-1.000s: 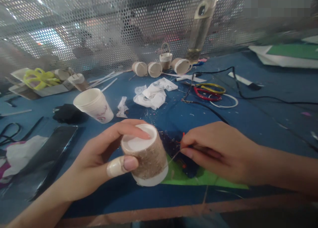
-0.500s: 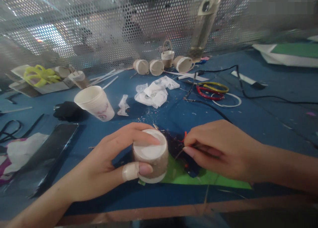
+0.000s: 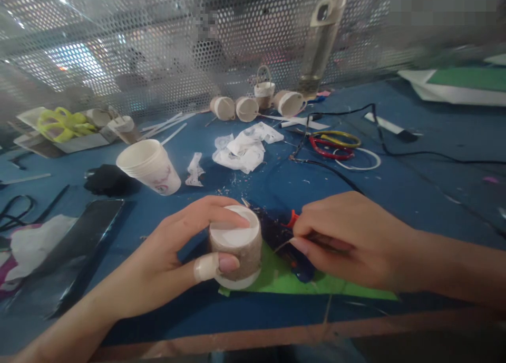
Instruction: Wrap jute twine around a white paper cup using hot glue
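Observation:
My left hand [image 3: 185, 242] is wrapped round an upside-down paper cup [image 3: 239, 260] with a brown twine-like band about its side. One finger lies on the cup's white base, and a bandaged thumb presses its side. Right of the cup, my right hand [image 3: 340, 236] pinches a thin strand of twine [image 3: 282, 244], whose loose end points toward the cup without touching it. Behind and under the right hand is a dark blue tool with a red-orange part [image 3: 292, 218], mostly hidden. A green sheet [image 3: 272, 278] lies beneath the cup and the right hand.
A stack of white paper cups [image 3: 150, 165] leans at left. Crumpled white lace [image 3: 243, 147] lies mid-table. Several small twine-wrapped cups [image 3: 288, 104] stand behind it. Black cable [image 3: 340, 165] and coloured wire loops [image 3: 332, 147] lie at right. Yellow-handled scissors [image 3: 63, 125] rest in a box.
The view has shifted slightly. More of the red-orange part shows beside my right hand, and the strand's end stands out more clearly. My left hand keeps its hold on the cup.

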A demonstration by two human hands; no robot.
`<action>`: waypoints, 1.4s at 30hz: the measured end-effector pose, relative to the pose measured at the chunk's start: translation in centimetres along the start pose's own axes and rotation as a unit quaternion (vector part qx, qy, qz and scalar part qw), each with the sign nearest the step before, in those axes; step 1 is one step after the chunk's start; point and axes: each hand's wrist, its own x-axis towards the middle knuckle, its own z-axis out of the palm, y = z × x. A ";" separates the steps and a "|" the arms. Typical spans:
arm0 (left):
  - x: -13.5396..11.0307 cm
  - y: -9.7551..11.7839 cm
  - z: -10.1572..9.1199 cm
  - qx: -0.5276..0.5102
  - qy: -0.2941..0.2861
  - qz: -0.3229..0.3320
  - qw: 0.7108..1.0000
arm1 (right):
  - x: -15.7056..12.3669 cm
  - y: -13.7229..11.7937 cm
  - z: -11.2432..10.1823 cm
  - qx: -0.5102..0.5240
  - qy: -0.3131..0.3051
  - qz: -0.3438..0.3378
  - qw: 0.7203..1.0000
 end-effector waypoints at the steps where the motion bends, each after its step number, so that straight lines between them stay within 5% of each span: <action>1: 0.1 0.0 0.0 0.003 0.003 0.002 1.000 | 0.0 0.0 0.1 -0.003 0.000 -0.003 1.000; 21: 0.1 -0.2 0.1 -0.030 0.091 0.013 0.995 | -0.5 0.1 0.4 -0.045 0.057 -0.005 0.997; 42: -0.6 -0.5 -0.1 -0.022 0.131 0.019 0.991 | -0.2 -0.1 -0.2 -0.073 0.035 -0.020 0.997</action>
